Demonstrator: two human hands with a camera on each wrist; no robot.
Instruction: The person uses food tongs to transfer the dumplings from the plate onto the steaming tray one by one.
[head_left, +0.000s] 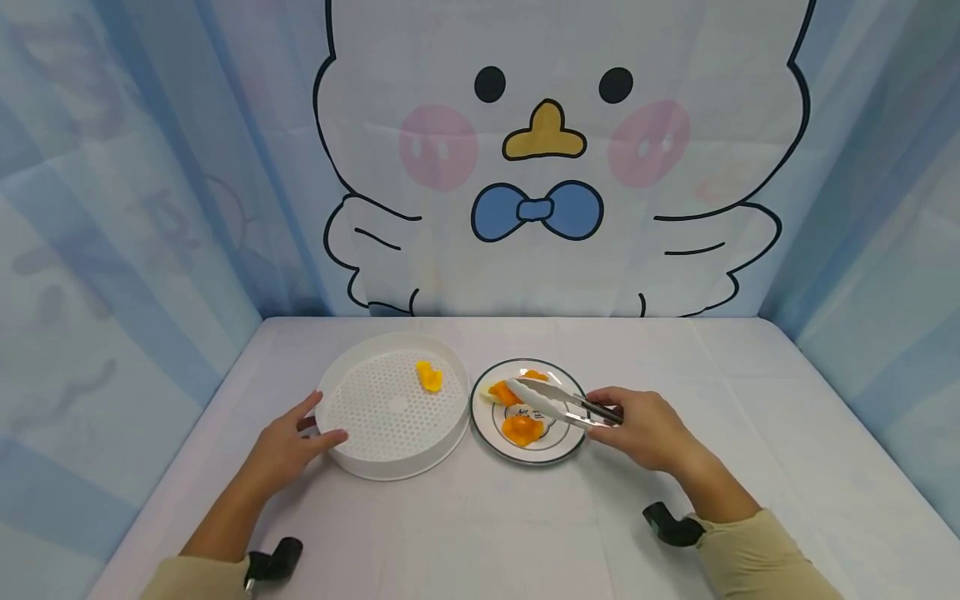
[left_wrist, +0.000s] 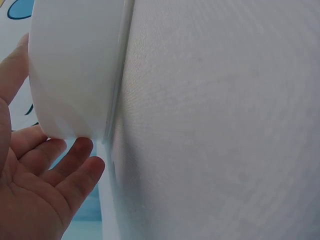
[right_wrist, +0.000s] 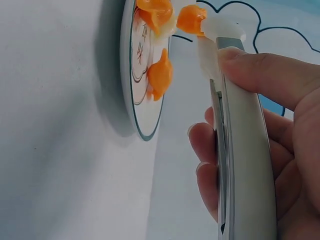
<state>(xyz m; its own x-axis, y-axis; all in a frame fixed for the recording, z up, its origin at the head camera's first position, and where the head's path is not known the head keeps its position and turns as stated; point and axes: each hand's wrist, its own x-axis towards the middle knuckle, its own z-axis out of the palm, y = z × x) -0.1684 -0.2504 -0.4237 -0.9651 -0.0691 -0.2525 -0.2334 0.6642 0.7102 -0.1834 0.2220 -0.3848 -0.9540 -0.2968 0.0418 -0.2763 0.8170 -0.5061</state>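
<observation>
Your right hand [head_left: 648, 425] pinches the tongs [right_wrist: 245, 142], their long axis running leftward and slightly away from your fingertips, the tips at an orange piece [head_left: 504, 393]; whether they grip it, you cannot tell. Beneath the tips, the plate [head_left: 558, 446] bears print too small to read. Its edge lies just beside the white tray [head_left: 390, 425], held at the rim by your left hand [head_left: 281, 454], thumb and fingers apart. White tablecloth [head_left: 480, 533] spreads nearside of your fingers.
</observation>
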